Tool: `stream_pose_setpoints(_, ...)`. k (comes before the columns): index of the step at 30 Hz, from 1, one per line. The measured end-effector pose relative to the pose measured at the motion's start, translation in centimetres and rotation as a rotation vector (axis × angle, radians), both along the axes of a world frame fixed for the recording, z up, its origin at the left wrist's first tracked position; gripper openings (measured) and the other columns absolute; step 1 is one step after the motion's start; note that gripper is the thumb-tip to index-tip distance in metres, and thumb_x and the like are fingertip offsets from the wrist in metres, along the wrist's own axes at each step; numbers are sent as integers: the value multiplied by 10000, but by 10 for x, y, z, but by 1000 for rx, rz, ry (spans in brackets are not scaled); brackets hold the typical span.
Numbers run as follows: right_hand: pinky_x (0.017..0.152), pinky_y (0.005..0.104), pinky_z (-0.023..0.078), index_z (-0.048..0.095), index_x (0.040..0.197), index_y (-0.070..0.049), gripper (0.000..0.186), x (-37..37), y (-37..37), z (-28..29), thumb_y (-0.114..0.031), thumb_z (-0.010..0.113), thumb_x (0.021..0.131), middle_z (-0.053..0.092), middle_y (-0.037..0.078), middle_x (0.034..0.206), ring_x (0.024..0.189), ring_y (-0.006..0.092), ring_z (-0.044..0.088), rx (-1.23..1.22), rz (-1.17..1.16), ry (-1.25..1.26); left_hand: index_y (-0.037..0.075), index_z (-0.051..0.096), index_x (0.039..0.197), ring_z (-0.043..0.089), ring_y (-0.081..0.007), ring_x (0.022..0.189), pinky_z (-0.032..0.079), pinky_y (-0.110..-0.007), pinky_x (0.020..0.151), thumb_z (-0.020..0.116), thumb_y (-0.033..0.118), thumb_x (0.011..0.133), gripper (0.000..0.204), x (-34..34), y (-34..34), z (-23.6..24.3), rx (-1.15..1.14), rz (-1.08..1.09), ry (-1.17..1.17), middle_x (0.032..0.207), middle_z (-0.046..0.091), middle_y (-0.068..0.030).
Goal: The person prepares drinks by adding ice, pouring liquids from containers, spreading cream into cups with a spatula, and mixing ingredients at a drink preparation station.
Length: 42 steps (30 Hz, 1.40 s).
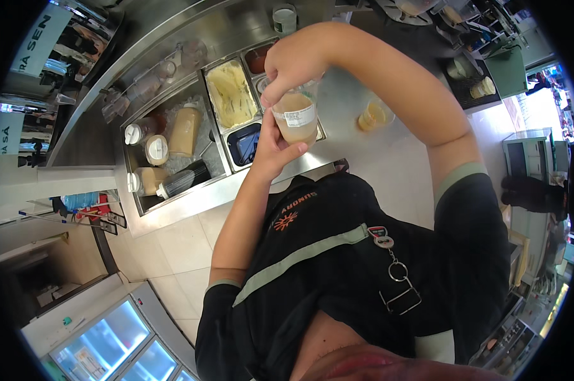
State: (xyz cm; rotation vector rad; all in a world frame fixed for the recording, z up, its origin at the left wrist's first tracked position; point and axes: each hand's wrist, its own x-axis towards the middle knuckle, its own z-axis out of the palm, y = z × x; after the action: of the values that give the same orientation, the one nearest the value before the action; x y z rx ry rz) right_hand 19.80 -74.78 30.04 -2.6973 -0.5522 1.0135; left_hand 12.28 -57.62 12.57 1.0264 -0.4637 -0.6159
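Observation:
A clear plastic cup of pale beige drink [297, 130] with a white label is wrapped in the fingers of my left hand [273, 143], held over the front edge of the metal insets. My right hand [293, 60] is curled at the cup's upper left, fingertips near my left fingers; what it pinches, if anything, is hidden. Beside them are a tray of pale yellow cream [230, 92], a dark red inset [257, 60] and a dark blue inset [242, 143].
An ice well with several bottles [185, 130] is at the left. On the steel counter [344, 92] stand a cup with yellow contents [372, 117] and a white container [284, 19] at the back. A dark drip tray [474, 86] is at right, glass-door fridges [103, 336] at lower left.

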Motion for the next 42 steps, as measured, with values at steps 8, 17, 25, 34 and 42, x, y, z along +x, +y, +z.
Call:
stream_pose_setpoints(8,602,308,538,685,1121,23,815,-2,12,31,-712,531,805,688,110,843,678,207,664,-175,-36,-20,52,142,1524,534,-390,1266,503,-528,980,748,175,708,1023,3,1,2,-170,-100,13,1417,452,-197)
stream_pose_setpoints(17,744,404,548,675,1161,58,921,-8,-13,118,-769,374,891,696,229,1042,854,302,698,54,85,-206,25,256,1494,602,-397,1096,556,-474,869,638,491,886,856,30,-23,70,-205,70,-163,1384,461,-262)
stream_pose_setpoints(25,705,278,505,570,1337,-23,750,-44,-141,126,-625,542,892,675,137,1044,755,194,651,1004,-53,-561,-1,173,1524,534,-417,1182,493,-520,925,458,661,932,932,48,0,231,-562,24,-428,1449,393,-257)
stream_pose_setpoints(34,717,279,504,524,1388,-31,624,-54,-230,79,-273,683,836,687,152,1042,808,167,650,783,153,-146,13,226,1513,543,-402,1181,509,-536,891,384,652,954,863,41,0,287,-634,-4,-499,1396,451,-240)
stream_pose_setpoints(42,682,304,519,548,1370,-66,566,-18,-208,15,-230,723,857,695,136,1046,779,162,677,637,271,142,-9,234,1507,487,-455,1272,549,-473,892,603,554,904,904,14,78,197,-373,453,-593,1468,350,-289)
